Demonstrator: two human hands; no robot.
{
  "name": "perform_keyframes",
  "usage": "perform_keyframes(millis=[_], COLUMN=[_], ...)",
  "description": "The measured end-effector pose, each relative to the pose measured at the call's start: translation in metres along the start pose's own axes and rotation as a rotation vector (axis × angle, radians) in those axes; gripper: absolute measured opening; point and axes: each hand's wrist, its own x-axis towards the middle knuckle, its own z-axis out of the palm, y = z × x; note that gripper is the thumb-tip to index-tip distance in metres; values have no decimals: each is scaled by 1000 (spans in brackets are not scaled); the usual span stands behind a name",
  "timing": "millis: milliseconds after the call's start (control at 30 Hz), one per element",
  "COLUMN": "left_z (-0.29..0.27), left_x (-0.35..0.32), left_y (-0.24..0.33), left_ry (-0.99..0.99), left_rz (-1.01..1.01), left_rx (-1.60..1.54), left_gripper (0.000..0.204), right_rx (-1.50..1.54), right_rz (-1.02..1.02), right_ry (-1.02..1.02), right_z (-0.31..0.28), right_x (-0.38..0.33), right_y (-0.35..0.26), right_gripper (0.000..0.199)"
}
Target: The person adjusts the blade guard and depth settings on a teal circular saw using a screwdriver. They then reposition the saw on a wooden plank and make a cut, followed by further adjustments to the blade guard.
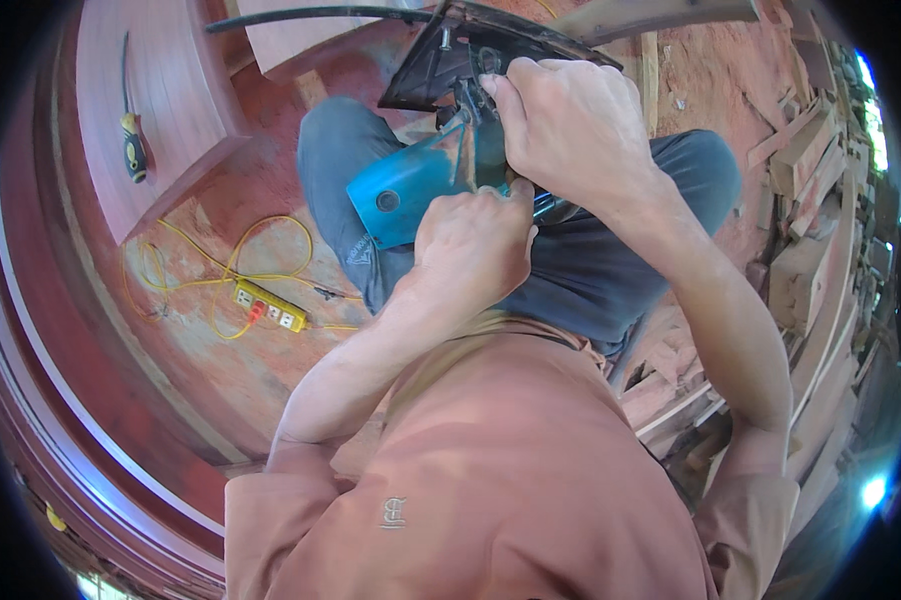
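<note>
A teal power tool (410,190) with a dusty dark metal base plate (410,75) lies across my lap, its plate on the far side. My left hand (475,240) is closed against the near side of the teal housing, fingers curled on the tool. Beyond it, my right hand (575,125) is bent over the tool beside the base plate, thumb and fingers closed. Whatever its fingers grip is hidden under the hand. A shiny metal part (555,208) shows below my right wrist.
At the left, a yellow-and-black screwdriver (133,150) lies on a wide reddish board (160,90). A yellow power strip (270,305) with a looped yellow cord and an orange plug rests on the dusty floor. Wood offcuts (805,180) pile up along the right.
</note>
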Motion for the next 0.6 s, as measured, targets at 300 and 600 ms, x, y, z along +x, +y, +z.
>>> perform_keyframes(millis=[300, 600], left_z=[-35, -64], left_x=[-7, -57], left_y=[-13, -43], left_ry=[-80, 120], left_rz=[-29, -113], left_rx=[-113, -191], left_gripper=[38, 41], right_rx=[354, 1615], right_rz=[-30, 1184], right_ry=[175, 481], right_z=[-12, 108], right_x=[-6, -93], right_y=[-6, 67], right_gripper=[31, 30])
